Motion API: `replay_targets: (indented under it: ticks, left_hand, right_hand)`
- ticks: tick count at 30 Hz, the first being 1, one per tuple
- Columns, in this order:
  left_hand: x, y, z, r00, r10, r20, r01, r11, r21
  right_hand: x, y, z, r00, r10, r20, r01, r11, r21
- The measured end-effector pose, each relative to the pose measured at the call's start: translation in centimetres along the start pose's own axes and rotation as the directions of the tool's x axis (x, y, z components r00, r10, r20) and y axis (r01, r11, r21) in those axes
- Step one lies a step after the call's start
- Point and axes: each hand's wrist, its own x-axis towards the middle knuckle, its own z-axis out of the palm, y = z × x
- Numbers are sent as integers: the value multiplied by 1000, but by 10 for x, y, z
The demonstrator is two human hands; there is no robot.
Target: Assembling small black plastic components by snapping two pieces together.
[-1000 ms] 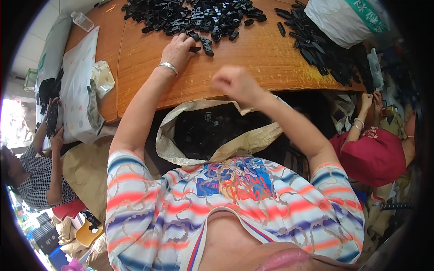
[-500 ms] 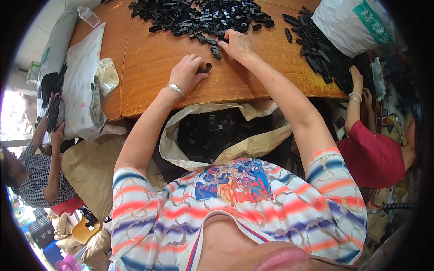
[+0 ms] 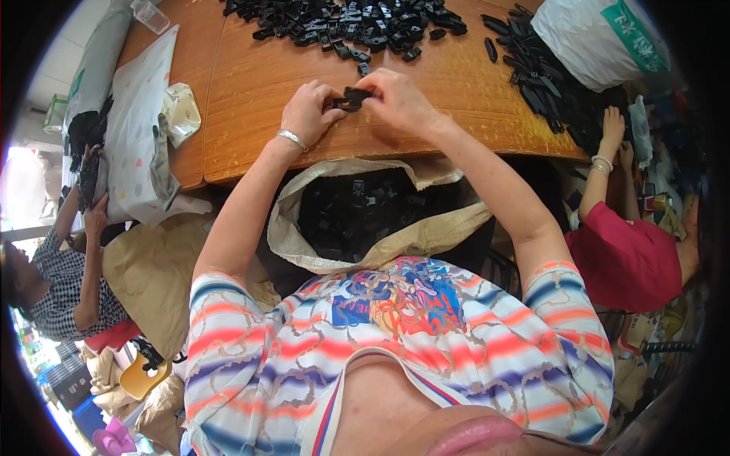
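Note:
Over the wooden table (image 3: 266, 114) my two hands meet at small black plastic parts (image 3: 355, 96). My left hand (image 3: 308, 114), with a silver bracelet at its wrist, is closed on one dark part. From the other side, my right hand (image 3: 399, 99) pinches another black part against it. Where the two parts touch, the fingers cover some of the detail. Just beyond my fingers lies the front of a loose pile of black plastic parts (image 3: 334, 30). Below the table edge an open woven sack (image 3: 285, 235) holds many more black pieces.
Long black strips (image 3: 536, 83) are heaped at the right beside a white plastic bag (image 3: 578, 42). A co-worker's hand (image 3: 612, 129) rests at that heap. At the left are a spotted sheet (image 3: 141, 121), a clear bottle (image 3: 150, 17) and another person handling black items (image 3: 90, 171).
My right hand has drawn back from the pile toward my left hand, bringing a black part with it. The two hands now come together. The right co-worker's hand has shifted slightly.

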Motion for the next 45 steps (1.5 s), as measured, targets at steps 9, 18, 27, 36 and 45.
replay_targets:
  ticks: [9,18,27,36,45]
  left_hand:
    - [-2,0,3,1000,-7,-20,7,1000,-8]
    - [6,-13,2,966,-213,144,246,926,-287]
    - [21,0,2,950,-228,212,248,966,-76]
    - [46,14,2,970,223,-91,-202,959,198]
    - [49,7,13,962,264,-67,-245,947,205]
  right_hand:
    - [3,-9,19,997,10,71,1,989,-151]
    - [4,-12,17,991,31,127,0,972,-235]
    - [-14,-1,18,999,2,34,4,984,-178]
    - [-98,-87,17,917,-104,386,86,994,64]
    - [-7,-21,-19,995,59,-78,-52,995,83]
